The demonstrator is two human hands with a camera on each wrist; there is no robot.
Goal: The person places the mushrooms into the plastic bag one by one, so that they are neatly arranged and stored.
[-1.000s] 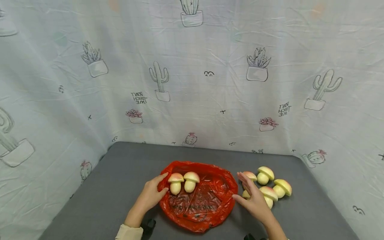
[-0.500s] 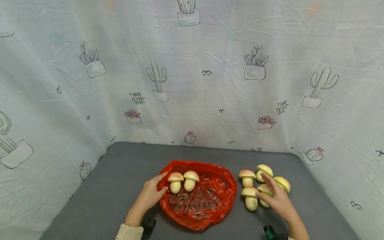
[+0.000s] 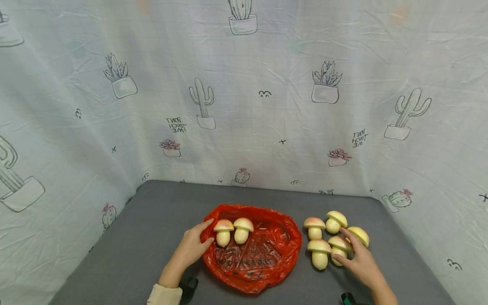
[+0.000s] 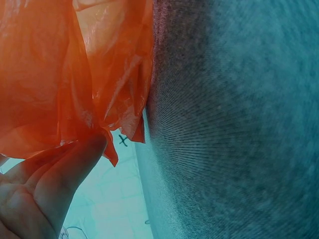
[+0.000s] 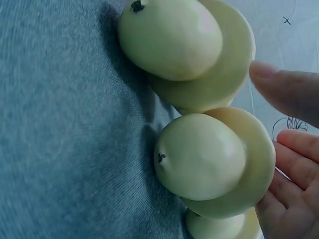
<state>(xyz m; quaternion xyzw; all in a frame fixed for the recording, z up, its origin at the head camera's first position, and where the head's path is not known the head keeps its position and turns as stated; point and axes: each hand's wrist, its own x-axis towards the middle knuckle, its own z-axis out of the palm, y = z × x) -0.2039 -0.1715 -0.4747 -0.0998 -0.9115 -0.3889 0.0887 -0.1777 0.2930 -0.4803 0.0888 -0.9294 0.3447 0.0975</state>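
Note:
In the head view my left hand (image 3: pixel 190 246) pinches the left rim of a red plastic bag (image 3: pixel 291 237), which lies spread with its edge rolled down. Two toy mushrooms (image 3: pixel 242 231) with pink-tinged caps lie inside it. The left wrist view has the thumb against the orange-looking bag film (image 4: pixel 117 59). My right hand (image 3: pixel 362 260) reaches around a toy mushroom (image 3: pixel 339 244) on the right, thumb and fingers spread to either side of its cap. Up close in the right wrist view, the fingers (image 5: pixel 299 164) lie beside a pale cap (image 5: pixel 261 164).
Around the right hand stand more toy mushrooms: one front left (image 3: pixel 319 254), one behind it (image 3: pixel 314 228), one at the back (image 3: pixel 335 221) and one far right (image 3: pixel 360 235). They share a grey table (image 3: pixel 152 220) with the bag. A cactus-print curtain (image 3: pixel 244 106) hangs behind.
My right hand has moved from the bag's right rim to the mushrooms at the right, its fingers lowering around one. The left hand has stayed at the bag.

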